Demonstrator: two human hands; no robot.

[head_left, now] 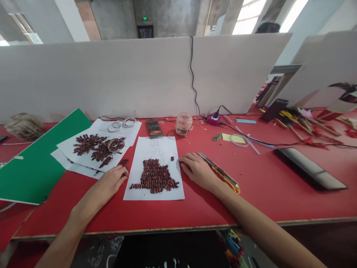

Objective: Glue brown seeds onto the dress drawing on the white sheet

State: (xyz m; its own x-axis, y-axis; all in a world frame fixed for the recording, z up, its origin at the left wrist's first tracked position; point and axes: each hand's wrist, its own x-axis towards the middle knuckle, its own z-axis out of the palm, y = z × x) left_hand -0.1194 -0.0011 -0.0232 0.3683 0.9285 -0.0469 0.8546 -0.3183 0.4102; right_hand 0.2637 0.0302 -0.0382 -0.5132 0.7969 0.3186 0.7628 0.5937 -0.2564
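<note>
A white sheet with a pencilled figure lies on the red table; a skirt shape of dark brown beans covers its lower half. My left hand rests flat at the sheet's left edge, fingers stretched out, with a small heap of loose beans just beyond the fingertips. My right hand lies at the sheet's right edge, fingers loosely curled on the table, nothing visibly held. A metal and yellow craft knife lies right beside that hand.
At the left, more white sheets with bean patterns and tape rings overlap a green board. A small glass jar, a pink power plug, a cable, a tape ring and a dark flat device lie beyond. White partitions surround the table.
</note>
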